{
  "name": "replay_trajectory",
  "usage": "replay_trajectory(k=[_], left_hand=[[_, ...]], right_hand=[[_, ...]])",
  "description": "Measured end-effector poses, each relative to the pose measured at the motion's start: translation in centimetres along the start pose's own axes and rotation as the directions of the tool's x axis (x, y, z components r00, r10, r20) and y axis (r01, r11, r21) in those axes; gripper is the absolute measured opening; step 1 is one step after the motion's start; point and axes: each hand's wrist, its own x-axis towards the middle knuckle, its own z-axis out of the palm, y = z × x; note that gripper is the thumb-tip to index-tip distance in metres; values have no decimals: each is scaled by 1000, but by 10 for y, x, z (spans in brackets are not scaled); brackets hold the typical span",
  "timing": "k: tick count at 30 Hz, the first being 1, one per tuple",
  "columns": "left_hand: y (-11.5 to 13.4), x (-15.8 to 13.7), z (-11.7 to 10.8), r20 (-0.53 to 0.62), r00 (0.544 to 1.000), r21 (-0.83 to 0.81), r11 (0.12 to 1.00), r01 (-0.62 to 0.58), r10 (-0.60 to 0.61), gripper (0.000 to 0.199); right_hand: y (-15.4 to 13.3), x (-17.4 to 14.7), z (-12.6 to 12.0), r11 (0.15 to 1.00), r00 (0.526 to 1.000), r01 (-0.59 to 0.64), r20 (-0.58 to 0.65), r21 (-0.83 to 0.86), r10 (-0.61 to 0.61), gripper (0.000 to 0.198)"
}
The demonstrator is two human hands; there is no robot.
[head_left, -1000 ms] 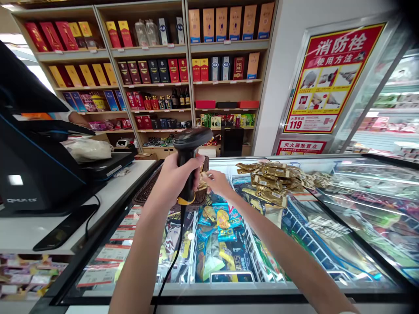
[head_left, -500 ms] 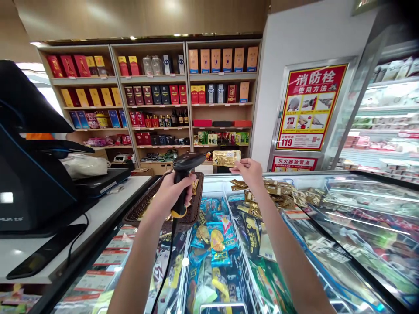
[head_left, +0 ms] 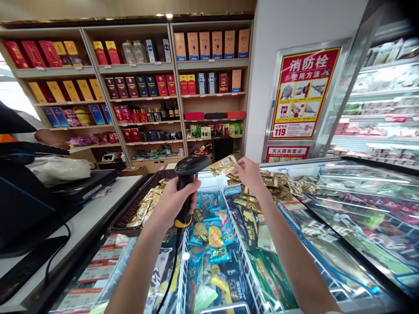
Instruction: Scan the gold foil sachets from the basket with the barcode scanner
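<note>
My left hand [head_left: 178, 198] is wrapped round the handle of a black barcode scanner [head_left: 190, 168], its head pointing away and to the right, its cable hanging down. Between the fingers and thumb of my right hand [head_left: 250, 174] is the end of a flat gold packet [head_left: 222, 165], tilted, with a pale label facing me. The packet is just right of the scanner's head, apart from it. Left of the scanner, a brown woven basket [head_left: 119, 222] holds several gold packets [head_left: 147, 203]. More gold packets [head_left: 278, 185] lie heaped behind my right hand on the freezer.
Below my hands, a chest freezer with white wire dividers [head_left: 240, 244] holds blue bags [head_left: 216, 237] and other wrapped goods. At left are a counter [head_left: 114, 187] and a black checkout machine [head_left: 26, 192]. Shelves of boxed bottles [head_left: 140, 87] stand behind; a person's arm [head_left: 49, 136] shows at far left.
The gold packet has tilted and come closer to the scanner's head. My view has shifted, so more of the basket and its gold packets shows. Both hands keep their holds.
</note>
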Motion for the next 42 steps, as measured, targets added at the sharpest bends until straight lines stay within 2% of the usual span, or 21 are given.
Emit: replay_trajectory(k=[4, 11, 14, 26, 32, 35, 38, 42], left_hand=[[-2, 0, 4, -16, 1000, -31, 999, 22, -23, 24], [-2, -1, 11, -56, 998, -80, 997, 21, -26, 25], [-3, 0, 9, -41, 999, -75, 997, 6, -9, 26], [-5, 1, 4, 19, 1000, -37, 999, -1, 2, 30], [-3, 1, 1, -3, 1000, -50, 999, -5, 5, 26], [0, -1, -1, -14, 1000, -60, 998, -20, 19, 25], [2, -1, -4, -12, 1000, -56, 998, -20, 19, 25], [3, -1, -6, -4, 999, -52, 998, -35, 35, 22]], right_hand=[[-6, -2, 12, 933, 998, -52, -15, 357, 62, 24], [-17, -4, 23, 807, 991, -75, -45, 585, 126, 35], [-19, -6, 24, 797, 988, -102, -36, 595, 153, 33], [-17, -6, 40, 826, 992, -95, -20, 555, 128, 24], [-13, -4, 38, 832, 990, -109, -11, 545, 137, 20], [-2, 0, 35, 845, 984, -162, 23, 509, 175, 17], [16, 8, 29, 839, 964, -244, 30, 487, 264, 14], [53, 23, 12, 829, 923, -273, -108, 488, 368, 11]])
